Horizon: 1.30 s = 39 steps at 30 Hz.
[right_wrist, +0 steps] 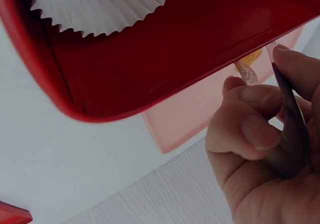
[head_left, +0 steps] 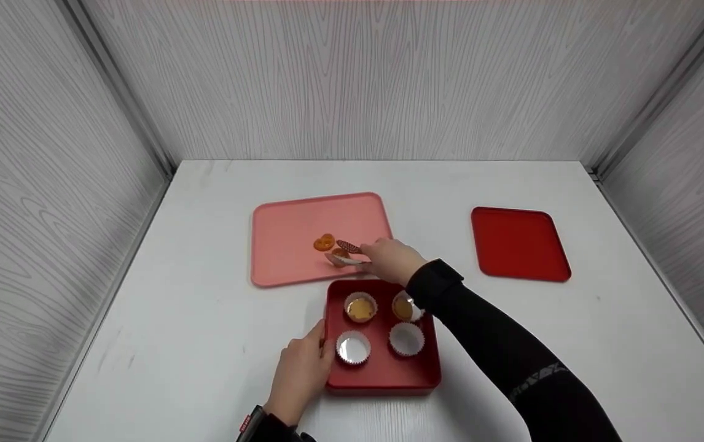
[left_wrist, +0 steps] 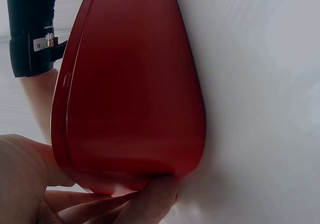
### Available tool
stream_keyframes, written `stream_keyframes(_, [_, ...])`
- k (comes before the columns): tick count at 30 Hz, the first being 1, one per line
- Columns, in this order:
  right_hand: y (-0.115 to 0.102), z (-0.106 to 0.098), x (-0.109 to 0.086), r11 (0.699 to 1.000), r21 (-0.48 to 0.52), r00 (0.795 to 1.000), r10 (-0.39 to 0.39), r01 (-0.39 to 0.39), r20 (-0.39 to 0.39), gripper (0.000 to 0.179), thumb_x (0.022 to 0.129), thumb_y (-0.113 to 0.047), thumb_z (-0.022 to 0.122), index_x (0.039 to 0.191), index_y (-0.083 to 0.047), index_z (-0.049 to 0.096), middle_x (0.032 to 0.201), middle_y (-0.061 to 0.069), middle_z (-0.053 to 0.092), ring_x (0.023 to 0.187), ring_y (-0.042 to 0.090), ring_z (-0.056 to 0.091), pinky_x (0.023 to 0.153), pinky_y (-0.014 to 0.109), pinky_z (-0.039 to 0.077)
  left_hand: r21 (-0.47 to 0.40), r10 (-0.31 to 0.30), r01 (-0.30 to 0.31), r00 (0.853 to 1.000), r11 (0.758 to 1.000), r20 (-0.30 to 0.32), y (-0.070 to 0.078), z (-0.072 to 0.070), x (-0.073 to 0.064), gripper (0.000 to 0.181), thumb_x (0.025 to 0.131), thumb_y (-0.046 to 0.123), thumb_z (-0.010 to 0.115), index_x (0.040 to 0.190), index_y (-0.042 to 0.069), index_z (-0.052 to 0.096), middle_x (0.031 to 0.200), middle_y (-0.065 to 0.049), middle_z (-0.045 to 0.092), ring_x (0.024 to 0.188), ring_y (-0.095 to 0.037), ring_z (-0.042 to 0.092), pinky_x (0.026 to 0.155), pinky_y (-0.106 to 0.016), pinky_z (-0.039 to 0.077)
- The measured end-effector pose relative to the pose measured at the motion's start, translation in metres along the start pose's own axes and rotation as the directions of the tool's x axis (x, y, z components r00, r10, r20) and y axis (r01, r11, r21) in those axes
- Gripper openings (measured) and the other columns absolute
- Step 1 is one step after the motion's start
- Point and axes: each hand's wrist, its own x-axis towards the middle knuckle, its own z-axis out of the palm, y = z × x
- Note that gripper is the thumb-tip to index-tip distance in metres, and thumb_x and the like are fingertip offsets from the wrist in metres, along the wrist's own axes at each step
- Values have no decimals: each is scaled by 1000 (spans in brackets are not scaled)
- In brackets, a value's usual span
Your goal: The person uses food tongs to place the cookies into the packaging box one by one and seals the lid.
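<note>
My right hand (head_left: 394, 261) grips a pair of small metal tongs (head_left: 350, 247), reaching over the red box's far edge to the pink tray. The tips of the tongs are at a small orange-brown round piece (head_left: 340, 255); whether they pinch it I cannot tell. Beside it on the tray lie similar orange pieces (head_left: 324, 242). My left hand (head_left: 303, 368) holds the left side of the red box (head_left: 383, 377), with fingers against its wall in the left wrist view. Inside stand paper cups; the far-left cup (head_left: 360, 307) and far-right cup (head_left: 405, 306) show yellowish contents. Fingers partly hide the tongs (right_wrist: 292, 119) in the right wrist view.
The pink tray (head_left: 290, 224) lies just beyond the box on the white table (head_left: 192, 294). A flat red tray (head_left: 519, 244) lies at the right. Grey wood-grained panels (head_left: 352, 80) stand behind and at both sides of the table.
</note>
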Motion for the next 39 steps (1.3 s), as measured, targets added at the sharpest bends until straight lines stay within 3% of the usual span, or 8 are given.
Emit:
stream_keyframes(6, [1,-4,-3,998,-32,998,56,-56,3,35,102,-32,63,119,-2,68,105,20,69,97,38,69,84,51,56,4,-6,6,1000,1000,-5,0,-1,-1,26,98,14,62,121,4,65,94,-15,75,80,-32,72,64,-46,54])
stream_keyframes(13, [23,-10,-13,997,-49,998,58,-58,-7,26,101,-26,65,111,-2,70,98,16,71,90,34,70,78,49,56,-9,-12,12,1000,1000,5,1,-2,-1,24,97,12,62,120,5,65,97,-16,75,83,-35,73,66,-49,54])
stream_keyframes(19, [43,-15,-23,998,-24,998,65,-65,-1,21,100,-22,67,108,-3,71,96,14,72,84,31,68,75,48,55,-15,-24,24,999,1000,22,2,-1,0,23,99,15,62,121,6,65,98,-15,75,83,-28,72,65,-46,54])
stream_keyframes(26, [57,-8,-31,998,63,996,4,2,-89,18,98,-18,69,106,-2,71,95,16,73,89,34,69,81,48,55,-16,-14,14,1000,1000,15,1,-2,0,20,98,12,62,116,5,65,93,-13,75,76,-21,69,63,-41,53])
stream_keyframes(33, [56,-2,-34,995,95,995,39,-31,-90,18,98,-18,69,104,-1,69,87,13,69,74,26,61,71,41,50,-24,-17,17,1000,1000,22,0,-3,0,17,98,11,61,115,6,64,94,-12,75,78,-19,68,64,-41,53])
stream_keyframes(39, [56,1,-34,997,47,995,70,-66,-75,20,98,-19,68,104,0,68,84,14,66,69,25,59,65,40,48,-33,-21,22,999,999,27,0,-4,1,20,99,11,61,117,6,64,96,-12,75,78,-18,68,64,-40,53])
